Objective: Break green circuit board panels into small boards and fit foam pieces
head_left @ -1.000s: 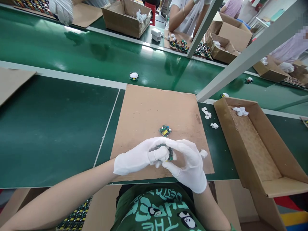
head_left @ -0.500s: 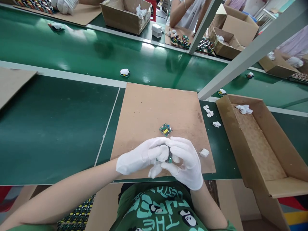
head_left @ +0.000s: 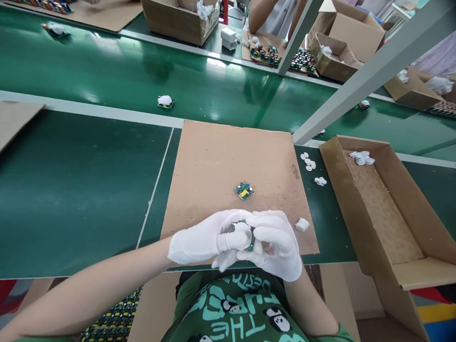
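Observation:
White gloves cover both of my hands, which meet over the near part of a cardboard sheet (head_left: 213,156). Between them is a small green circuit board (head_left: 251,245), mostly hidden by the fingers. My left hand (head_left: 221,240) is closed on its left side, and my right hand (head_left: 274,242) grips it from the right. Just beyond my fingers, a second circuit board (head_left: 244,190) with a yellow component lies flat on the cardboard. A crumpled white piece (head_left: 302,224) rests on the sheet to the right of my right hand.
A long cardboard box (head_left: 383,209) with white pieces (head_left: 361,158) inside stands at right. Small white discs (head_left: 308,161) lie beside it. Beyond the sheet runs a green conveyor belt (head_left: 117,78) carrying a white-topped board (head_left: 165,101). A slanted metal post (head_left: 342,99) rises at right. A person's arm (head_left: 261,16) shows across.
Both hands stay closed around the board, with the fingers shifted slightly lower. On the belt, the white-topped boards have moved left.

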### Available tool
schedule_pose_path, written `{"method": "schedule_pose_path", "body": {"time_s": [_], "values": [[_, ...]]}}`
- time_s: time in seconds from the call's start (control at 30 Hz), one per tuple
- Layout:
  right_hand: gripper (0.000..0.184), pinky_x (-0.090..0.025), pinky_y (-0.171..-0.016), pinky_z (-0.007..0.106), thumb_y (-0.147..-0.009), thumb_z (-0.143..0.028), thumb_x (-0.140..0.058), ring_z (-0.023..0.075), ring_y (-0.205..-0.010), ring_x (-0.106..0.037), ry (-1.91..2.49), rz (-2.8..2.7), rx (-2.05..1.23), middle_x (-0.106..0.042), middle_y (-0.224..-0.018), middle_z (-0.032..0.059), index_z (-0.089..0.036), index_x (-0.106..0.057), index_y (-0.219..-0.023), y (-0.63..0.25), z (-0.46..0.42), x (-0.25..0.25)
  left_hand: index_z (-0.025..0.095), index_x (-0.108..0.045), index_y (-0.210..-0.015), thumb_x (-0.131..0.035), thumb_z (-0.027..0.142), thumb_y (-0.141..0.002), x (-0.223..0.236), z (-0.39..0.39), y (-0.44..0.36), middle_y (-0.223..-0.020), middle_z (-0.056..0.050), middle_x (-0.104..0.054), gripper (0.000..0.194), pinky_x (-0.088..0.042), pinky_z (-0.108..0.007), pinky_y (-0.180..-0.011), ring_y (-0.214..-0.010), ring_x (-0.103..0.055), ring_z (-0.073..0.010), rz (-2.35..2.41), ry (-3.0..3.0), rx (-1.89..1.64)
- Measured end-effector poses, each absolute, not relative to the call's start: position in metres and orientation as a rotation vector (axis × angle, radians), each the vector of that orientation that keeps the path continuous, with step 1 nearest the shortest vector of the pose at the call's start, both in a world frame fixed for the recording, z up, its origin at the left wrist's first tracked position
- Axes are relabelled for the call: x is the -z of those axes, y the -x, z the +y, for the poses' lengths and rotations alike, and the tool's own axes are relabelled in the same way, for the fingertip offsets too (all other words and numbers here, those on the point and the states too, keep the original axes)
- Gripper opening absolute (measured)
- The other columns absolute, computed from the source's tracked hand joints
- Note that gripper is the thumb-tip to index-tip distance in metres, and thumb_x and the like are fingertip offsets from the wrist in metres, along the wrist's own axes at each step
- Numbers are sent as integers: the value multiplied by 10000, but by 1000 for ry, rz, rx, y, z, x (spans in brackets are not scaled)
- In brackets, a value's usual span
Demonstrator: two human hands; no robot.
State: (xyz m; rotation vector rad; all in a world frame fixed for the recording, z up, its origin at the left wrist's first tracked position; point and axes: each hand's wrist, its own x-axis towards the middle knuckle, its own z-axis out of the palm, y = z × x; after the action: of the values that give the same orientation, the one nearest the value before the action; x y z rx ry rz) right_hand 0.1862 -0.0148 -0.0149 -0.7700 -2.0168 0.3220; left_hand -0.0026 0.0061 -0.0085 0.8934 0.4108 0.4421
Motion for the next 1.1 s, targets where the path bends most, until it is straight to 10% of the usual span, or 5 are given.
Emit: {"method": "schedule_pose_path", "body": {"time_s": [0.4,1.1], "values": [[373,-458,-689,334,-888,-333,-609,182,-784,-514,836,-2397,-156,-602,-930,52,-220,-544,-1237,-192,-15,9,171,-442,-738,-638,214,-763,5,2,-2,-726,40,-437,202,-348,-252,-585,-659,-386,-98,676,-1296,-477],[250,-561,-745,366,-922,-363,-562,188,-896,-584,750,-2181,-230,-602,-986,69,-208,-549,-1118,-191,-18,-2,163,-515,-996,-477,491,-936,1,2,3,-737,1,-549,336,-297,-202,-416,-461,-459,-63,289,-801,-446]]}}
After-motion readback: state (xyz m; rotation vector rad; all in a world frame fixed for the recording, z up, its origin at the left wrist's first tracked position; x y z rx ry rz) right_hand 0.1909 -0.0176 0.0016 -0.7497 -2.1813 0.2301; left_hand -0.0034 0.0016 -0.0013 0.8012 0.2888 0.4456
